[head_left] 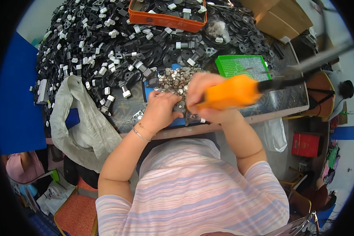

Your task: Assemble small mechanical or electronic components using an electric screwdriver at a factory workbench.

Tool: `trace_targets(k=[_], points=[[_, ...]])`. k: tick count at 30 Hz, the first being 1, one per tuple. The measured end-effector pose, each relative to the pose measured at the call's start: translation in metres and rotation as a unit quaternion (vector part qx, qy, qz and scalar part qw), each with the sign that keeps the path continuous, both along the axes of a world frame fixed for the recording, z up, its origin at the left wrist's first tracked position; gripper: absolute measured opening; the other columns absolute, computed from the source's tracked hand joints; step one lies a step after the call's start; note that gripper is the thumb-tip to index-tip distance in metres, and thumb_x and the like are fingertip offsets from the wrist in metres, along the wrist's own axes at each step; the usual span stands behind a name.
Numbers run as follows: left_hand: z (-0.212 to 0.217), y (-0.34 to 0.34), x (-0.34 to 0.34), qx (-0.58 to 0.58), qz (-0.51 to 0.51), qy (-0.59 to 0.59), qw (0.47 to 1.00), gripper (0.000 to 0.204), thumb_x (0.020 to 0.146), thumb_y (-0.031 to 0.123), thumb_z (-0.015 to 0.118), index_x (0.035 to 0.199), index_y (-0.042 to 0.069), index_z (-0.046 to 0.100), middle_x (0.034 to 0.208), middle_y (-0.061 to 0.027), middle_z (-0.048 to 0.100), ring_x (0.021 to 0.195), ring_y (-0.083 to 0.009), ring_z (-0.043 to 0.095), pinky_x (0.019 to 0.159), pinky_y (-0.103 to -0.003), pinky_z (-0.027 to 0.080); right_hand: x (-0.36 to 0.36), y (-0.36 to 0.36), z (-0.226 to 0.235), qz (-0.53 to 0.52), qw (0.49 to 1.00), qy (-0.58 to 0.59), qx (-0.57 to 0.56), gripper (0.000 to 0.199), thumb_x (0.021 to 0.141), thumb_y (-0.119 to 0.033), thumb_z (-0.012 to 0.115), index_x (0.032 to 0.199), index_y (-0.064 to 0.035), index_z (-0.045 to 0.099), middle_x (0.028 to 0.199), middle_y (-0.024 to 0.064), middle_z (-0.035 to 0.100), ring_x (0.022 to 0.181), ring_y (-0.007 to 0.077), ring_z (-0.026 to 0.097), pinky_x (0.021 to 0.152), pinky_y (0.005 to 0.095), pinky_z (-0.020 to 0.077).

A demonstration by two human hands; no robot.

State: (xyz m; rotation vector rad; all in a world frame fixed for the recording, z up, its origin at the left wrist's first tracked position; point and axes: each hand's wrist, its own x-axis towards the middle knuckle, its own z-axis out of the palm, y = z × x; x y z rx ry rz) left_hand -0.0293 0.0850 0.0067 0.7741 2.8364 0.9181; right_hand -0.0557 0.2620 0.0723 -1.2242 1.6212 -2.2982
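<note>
My right hand (202,88) is wrapped around an orange power screwdriver (234,92), blurred by motion, its cable running off to the right. The tool's tip is hidden behind the hand. Close beside it, my left hand (160,110) curls its fingers and thumb around a small dark part (180,107) with a round metal piece on it, at the table's near edge. Just beyond both hands lies a heap of small shiny metal caster fittings (177,80) on a blue surface (148,92). A metal plate piece (138,115) rests next to my left wrist.
A large pile of black and white plastic parts (86,55) covers the table's far left. Behind stands an orange-red tin (167,20) holding more parts. A green tray (221,67) of small screws sits to the right. Grey cloth (67,114) hangs over the left edge; cardboard boxes (285,19) stand far right.
</note>
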Motion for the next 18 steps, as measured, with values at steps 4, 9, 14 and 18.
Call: trace_targets(k=[4,9,14,18], points=[[0.001,-0.001,0.002,0.004,0.005,-0.010,1.000,0.044,0.063,0.023,0.079,0.103,0.009,0.064,0.089,-0.0062,0.063,0.095,-0.0242,0.058,0.092,-0.041,0.031,-0.017,0.041,0.028,0.036,0.990,0.002,-0.133,0.028,0.078,-0.020,0.068,0.096,-0.0026,0.054,0.088,0.0096,0.052,0.063,0.0170,0.054,0.059,0.0304,0.0460],[0.005,-0.001,0.003,0.016,0.008,-0.023,1.000,0.050,0.061,0.024,0.081,0.106,0.009,0.062,0.098,-0.0066,0.062,0.102,-0.0252,0.055,0.099,-0.044,0.027,-0.023,0.098,0.014,-0.274,0.951,-0.009,-0.144,0.024,0.081,-0.017,0.060,0.099,-0.0041,0.051,0.091,0.0102,0.050,0.070,0.0188,0.052,0.066,0.0327,0.0436],[0.007,-0.006,0.001,0.018,0.010,-0.007,1.000,0.052,0.060,0.027,0.081,0.105,0.010,0.062,0.098,-0.0067,0.061,0.103,-0.0251,0.054,0.099,-0.044,0.027,-0.028,0.112,0.005,-0.310,0.923,-0.038,-0.222,0.021,0.079,-0.006,0.058,0.098,0.0004,0.052,0.088,0.0131,0.054,0.067,0.0209,0.055,0.062,0.0335,0.0476],[0.007,-0.006,-0.001,-0.004,0.001,-0.021,1.000,0.048,0.060,0.028,0.081,0.101,0.010,0.064,0.096,-0.0057,0.062,0.102,-0.0246,0.054,0.099,-0.043,0.028,-0.037,0.114,0.003,-0.382,0.903,0.023,-0.197,0.018,0.078,0.002,0.056,0.096,0.0017,0.053,0.085,0.0140,0.055,0.065,0.0206,0.056,0.062,0.0314,0.0481]])
